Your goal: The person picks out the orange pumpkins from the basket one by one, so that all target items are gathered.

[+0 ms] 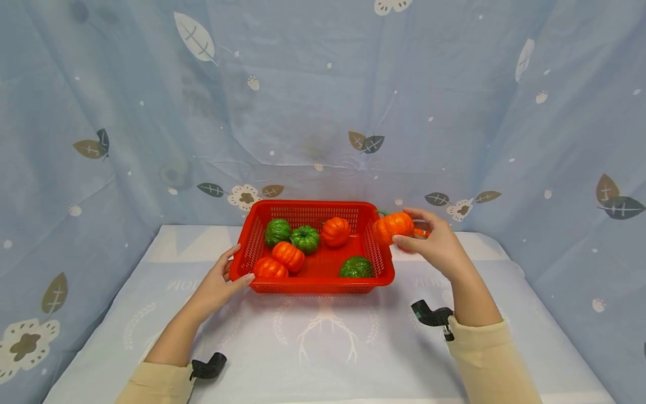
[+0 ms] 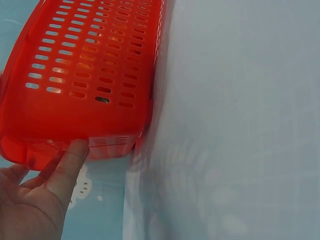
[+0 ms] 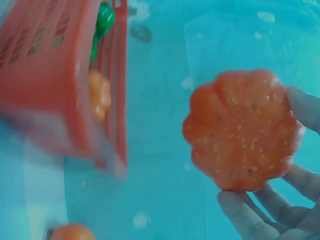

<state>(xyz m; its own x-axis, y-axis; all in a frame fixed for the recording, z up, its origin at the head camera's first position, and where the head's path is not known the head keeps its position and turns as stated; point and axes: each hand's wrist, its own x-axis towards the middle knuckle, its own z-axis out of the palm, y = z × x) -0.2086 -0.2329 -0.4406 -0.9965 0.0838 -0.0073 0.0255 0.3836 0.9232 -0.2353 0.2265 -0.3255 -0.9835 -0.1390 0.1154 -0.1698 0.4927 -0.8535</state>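
Note:
A red plastic basket (image 1: 323,287) with slotted sides sits on the table. At its left end my left hand (image 1: 216,289) grips the rim, with the thumb near the front corner; in the left wrist view the thumb (image 2: 70,167) lies against the rim. Beside the right end, my right hand (image 1: 441,247) holds an orange pumpkin (image 1: 393,226) tipped sideways, green stem to the left. Its speckled underside (image 3: 245,130) faces the right wrist camera. Inside the basket are orange pumpkins (image 1: 288,256) and green pumpkins (image 1: 356,267), three of each.
Another orange pumpkin (image 3: 72,233) lies outside the basket, mostly hidden behind my right hand in the head view. A pale cloth covers the table (image 1: 323,359). Blue patterned curtain (image 1: 313,101) hangs behind and along both sides.

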